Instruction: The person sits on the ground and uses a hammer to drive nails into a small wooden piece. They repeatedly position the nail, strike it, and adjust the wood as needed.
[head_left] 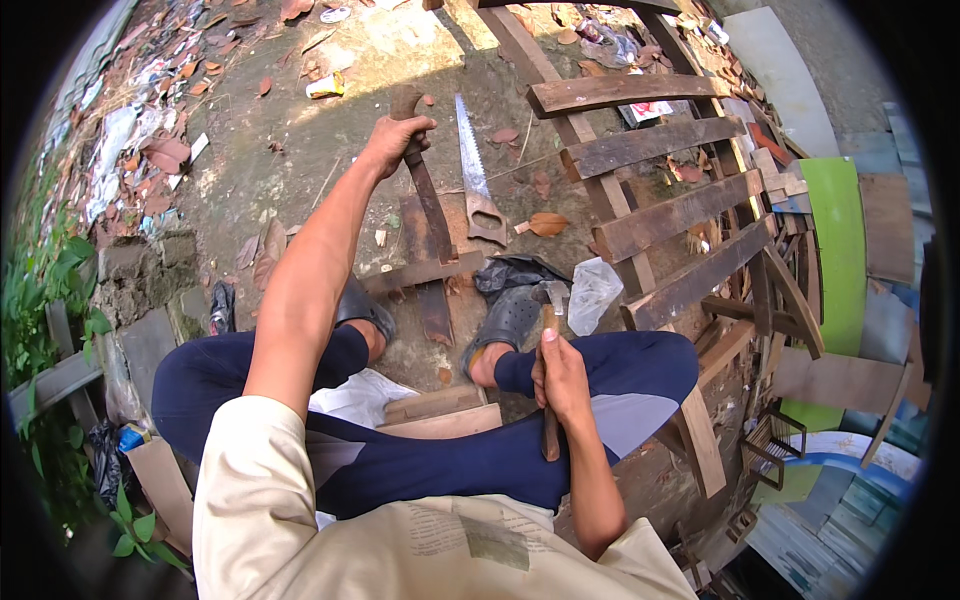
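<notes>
My left hand [395,143] is stretched out ahead, closed round the wooden handle of what looks like a machete. The dark, rusty machete blade [430,205] slants down toward me, its tip end at a short wooden strip [410,275]. That strip lies across a darker board [433,312] on the ground between my feet. In my right hand [562,378], over my right thigh, is a hammer [550,320], gripped by its wooden handle with the head pointing away from me. A handsaw [472,170] lies on the ground just right of the machete, its wooden handle nearer me.
A slatted wooden frame [660,150] leans along the right side, with scrap boards [840,380] beyond it. Clear plastic [594,295] and a black bag [515,270] lie by my right shoe [508,325]. Broken blocks [145,265] and plants stand left. Leaves and litter cover the far ground.
</notes>
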